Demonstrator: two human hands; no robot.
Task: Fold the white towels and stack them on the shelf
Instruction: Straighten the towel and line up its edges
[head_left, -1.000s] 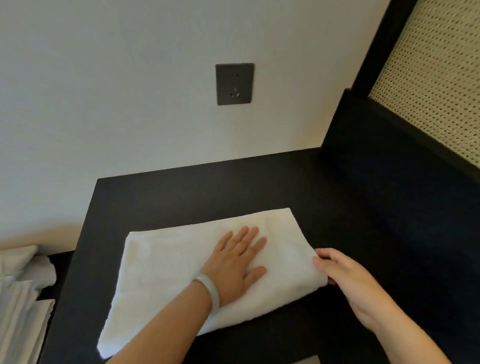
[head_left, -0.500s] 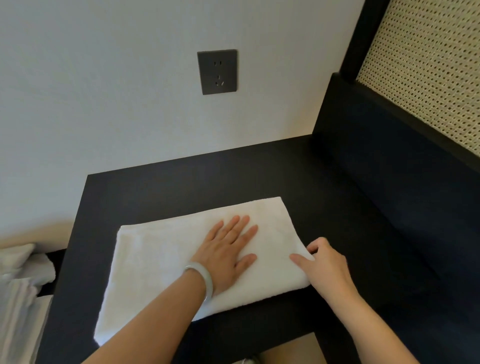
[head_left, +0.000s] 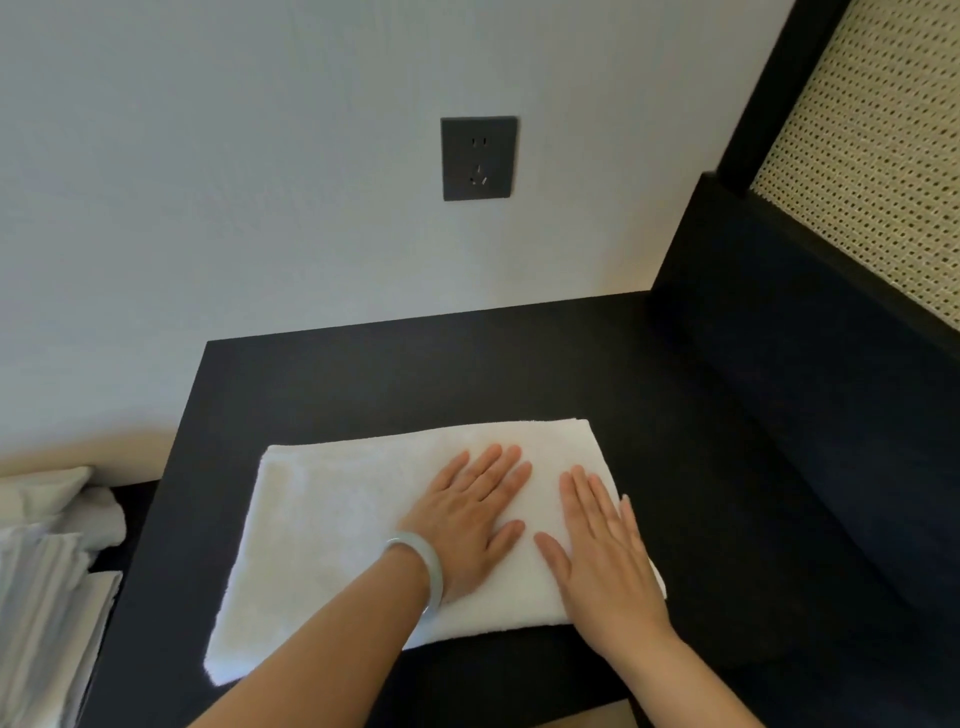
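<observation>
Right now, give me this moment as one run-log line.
phase: pressing fold | left hand: flat on towel | right hand: flat on towel | towel: folded, on black table

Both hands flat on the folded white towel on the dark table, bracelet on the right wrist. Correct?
One thing is off: the bracelet is on the left wrist, not the right. The head view shows this. The rest holds: the left hand and the right hand both lie flat on the folded white towel on the dark table.
</observation>
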